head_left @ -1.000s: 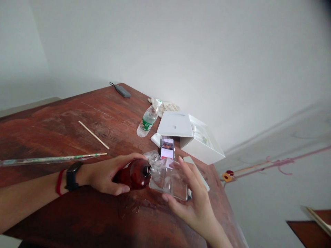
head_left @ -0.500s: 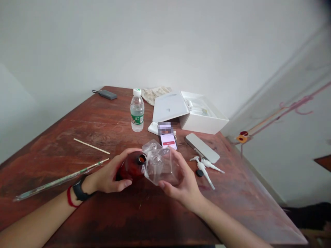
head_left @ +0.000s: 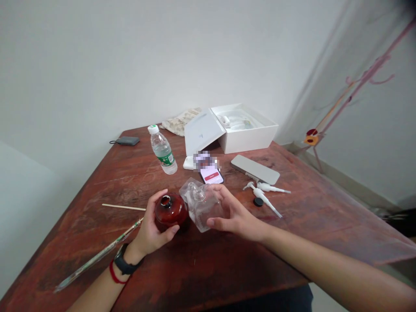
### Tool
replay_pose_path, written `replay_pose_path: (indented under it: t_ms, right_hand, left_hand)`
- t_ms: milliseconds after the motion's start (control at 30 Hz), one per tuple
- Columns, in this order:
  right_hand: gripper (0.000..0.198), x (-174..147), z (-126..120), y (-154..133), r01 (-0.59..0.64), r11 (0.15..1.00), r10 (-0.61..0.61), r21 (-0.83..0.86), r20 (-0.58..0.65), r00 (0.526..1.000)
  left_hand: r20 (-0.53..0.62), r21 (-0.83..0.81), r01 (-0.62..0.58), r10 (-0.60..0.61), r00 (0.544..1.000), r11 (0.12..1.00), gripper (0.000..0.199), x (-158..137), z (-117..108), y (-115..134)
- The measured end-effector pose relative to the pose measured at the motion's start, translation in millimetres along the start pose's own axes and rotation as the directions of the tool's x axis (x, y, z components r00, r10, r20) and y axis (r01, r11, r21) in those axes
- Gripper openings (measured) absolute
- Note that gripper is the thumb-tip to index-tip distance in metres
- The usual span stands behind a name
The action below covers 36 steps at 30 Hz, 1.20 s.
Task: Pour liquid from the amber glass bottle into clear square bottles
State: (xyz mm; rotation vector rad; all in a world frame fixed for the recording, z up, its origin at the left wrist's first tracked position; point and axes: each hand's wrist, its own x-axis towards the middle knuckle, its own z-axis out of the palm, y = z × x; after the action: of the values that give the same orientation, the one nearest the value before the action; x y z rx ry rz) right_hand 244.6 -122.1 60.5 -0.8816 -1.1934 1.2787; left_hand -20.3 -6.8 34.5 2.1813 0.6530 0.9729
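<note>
**Two open bottles held neck to neck on a worn tabletop**

The person's left hand (head_left: 152, 227) was curled around a round, dark red glass bottle (head_left: 170, 212), uncapped and upright on the reddish-brown wooden tabletop (head_left: 227, 268), thumb and fingers closed on its sides. The right hand (head_left: 235, 212) gripped a clear, square-shouldered plastic bottle (head_left: 203, 208), tilted, its open neck just beside the red one. A second clear bottle (head_left: 190, 188) lay touching behind it. Near the right hand lay two white pump dispensers (head_left: 264, 195) and a small black cap (head_left: 258, 202); beyond, a lit smartphone (head_left: 212, 175), a flat grey case (head_left: 255, 169), a capped plastic water bottle (head_left: 162, 149) and an open white cardboard box (head_left: 240, 128). To the left lay a thin wooden stick (head_left: 123, 207) and a long plastic-wrapped rod (head_left: 97, 255). With both necks open and one bottle tilted, a slip of either grip could likely spill any contents toward the phone; whether either held liquid could not be told.
</note>
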Motion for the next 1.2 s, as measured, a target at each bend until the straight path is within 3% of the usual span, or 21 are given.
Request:
replay_pose_path:
  t_ms: [200, 400, 1200]
  right_hand:
    - [0.067, 0, -1, 1, -0.050, 0.996, 0.043, 0.069, 0.089, 0.995]
    - [0.068, 1, -3, 3, -0.033, 0.999, 0.030, 0.037, 0.084, 0.996]
    - [0.067, 5, -12, 12, -0.038, 0.999, 0.040, -0.017, 0.128, 0.991]
  left_hand:
    - [-0.032, 0.017, 0.016, -0.015, 0.999, 1.000, 0.085, 3, 1, -2]
    - [0.032, 0.045, 0.027, -0.029, 0.999, 0.999, 0.081, 4, -5, 4]
    - [0.062, 0.069, -0.018, 0.013, 0.998, 0.997, 0.084, 4, -7, -3]
